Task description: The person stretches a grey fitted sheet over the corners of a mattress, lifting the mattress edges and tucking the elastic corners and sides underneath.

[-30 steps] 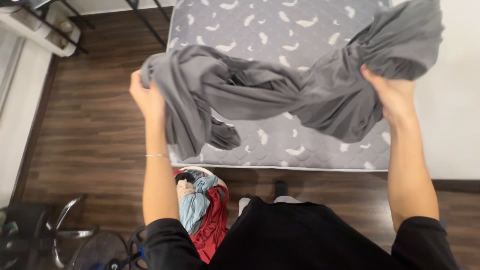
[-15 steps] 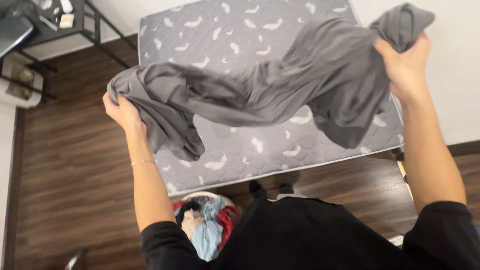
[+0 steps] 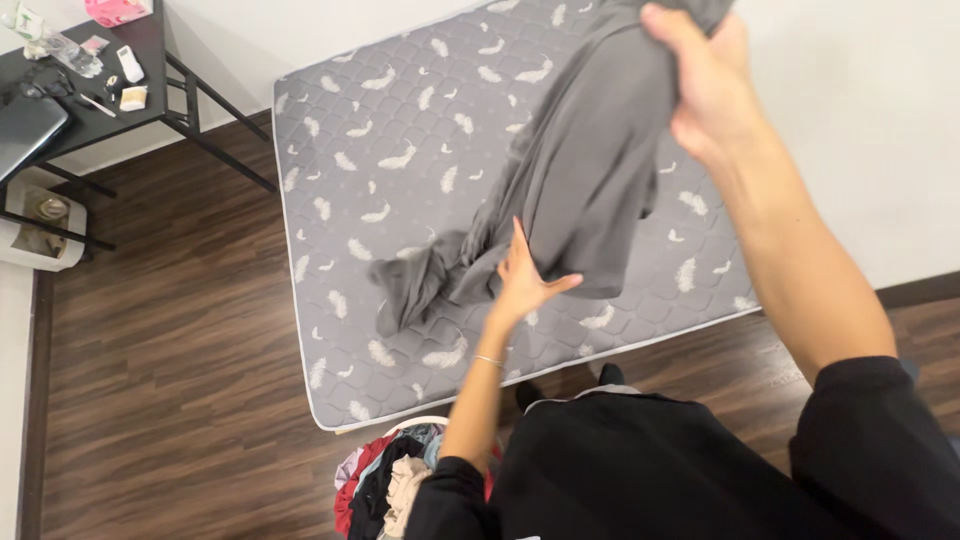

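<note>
Above the mattress (image 3: 350,200), at one o'clock, the right hand (image 3: 705,85) grips the grey garment (image 3: 580,180); the left hand (image 3: 525,280), fingers spread, touches its lower part.

Plain grey garment (image 3: 575,190) hangs crumpled, its lower end trailing on the mattress (image 3: 340,200).

At the far left corner of the room, a black side table (image 3: 150,55) carries the only such things here. A pink box-like package (image 3: 117,10) sits at its far edge, partly cut off by the frame. A crumpled clear plastic wrapper (image 3: 62,50) lies further left. Between them are a small white upright item (image 3: 130,65), perhaps a packet or remote, and a small pale yellow packet (image 3: 133,98) nearer. A closed grey laptop (image 3: 28,130) rests at the left end, its screen hidden.
</note>
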